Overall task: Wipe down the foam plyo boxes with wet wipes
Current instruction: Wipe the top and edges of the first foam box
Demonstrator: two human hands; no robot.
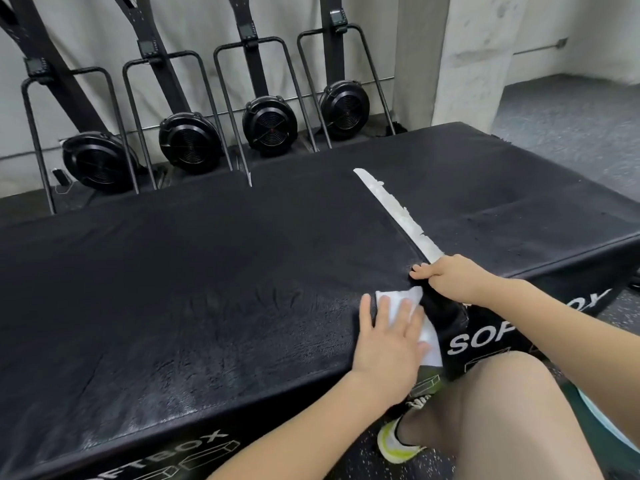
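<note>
Two black foam plyo boxes stand side by side, the left box (180, 278) and the right box (502, 202), with a white strip (398, 209) along the seam between them. My left hand (388, 344) presses a white wet wipe (408, 303) flat on the left box's near right corner, fingers spread. My right hand (450, 278) grips the corner edge of the box at the near end of the seam, fingers curled over it. The left box's top looks damp and streaked.
Several black fan-wheel exercise machines (270, 126) stand in metal frames against the wall behind the boxes. A concrete pillar (467, 57) rises at the back right. Speckled rubber floor (571, 133) lies beyond. My bare knee (502, 403) and a sneaker (394, 441) are below the boxes' front.
</note>
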